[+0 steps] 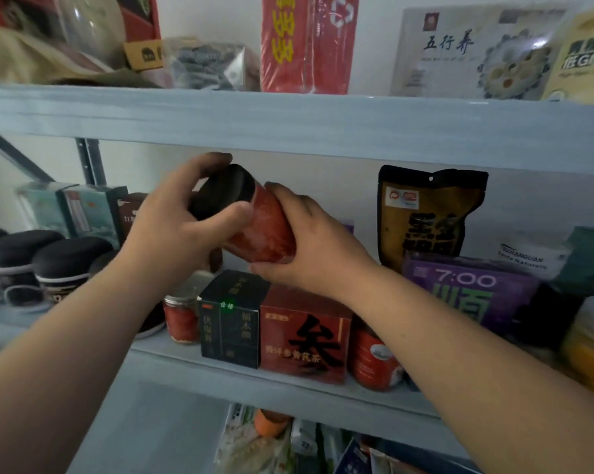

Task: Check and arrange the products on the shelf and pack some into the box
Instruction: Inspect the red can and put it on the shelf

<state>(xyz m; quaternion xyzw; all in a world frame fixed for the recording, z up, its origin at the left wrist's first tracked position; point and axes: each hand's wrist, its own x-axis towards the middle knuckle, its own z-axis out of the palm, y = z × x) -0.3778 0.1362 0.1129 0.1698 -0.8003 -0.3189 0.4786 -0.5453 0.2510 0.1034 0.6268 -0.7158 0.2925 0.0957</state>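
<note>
The pale grey shelf (288, 124) is packed on every level. Toward the right end of the middle level lies a purple box (470, 292) marked "7:00". At its front edge stand a red box (304, 336) with a large black character and a black box (230, 323) with a green sticker. Above these, both hands clamp a tilted red jar (265, 230). The left hand (172, 227) curls round its black lid (223, 189), and the right hand (309, 248) grips its base.

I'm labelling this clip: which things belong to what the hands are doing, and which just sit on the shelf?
In use: red cylindrical jar with black lid; left hand grips its lid; right hand holds its body.
Just sitting: black carton, red carton with black character, purple 7:00 box, brown stand-up pouch.
</note>
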